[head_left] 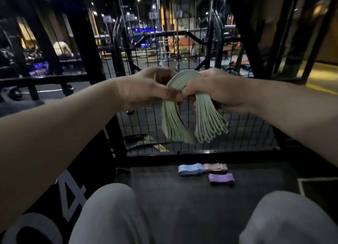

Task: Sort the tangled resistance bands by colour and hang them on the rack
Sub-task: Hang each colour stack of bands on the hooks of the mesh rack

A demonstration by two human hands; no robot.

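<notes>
Asker: Hands first. What are they doing?

Watcher: Both are raised side by side at the middle of the view, fingers curled. The left hand (144,88) and the right hand (217,90) each grip the same bundle of green resistance bands (181,81).

Asker: Where does that bundle sit between them?

Watcher: It arches over the gap. The left hand is at its 9 o'clock and the right hand at its 3 o'clock, and the two thumbs nearly meet under the arch. Two fans of looped ends hang toward 6 o'clock, one below each hand.

Asker: Does it touch anything else?

Watcher: No, it hangs in the air in front of a black wire mesh panel (237,130).

Asker: And the other colours?

Watcher: They lie on the dark floor (164,188), at about 5 o'clock from the green bundle and well below it. Folded blue bands (190,169) lie flat, with folded pink bands (215,167) touching them at 3 o'clock. Folded purple bands (221,178) sit just beside the pink ones, at their 6 o'clock.

Asker: Anything nearer?

Watcher: Two knees in grey trousers (109,207) at 6 o'clock, well apart from the piles.
</notes>
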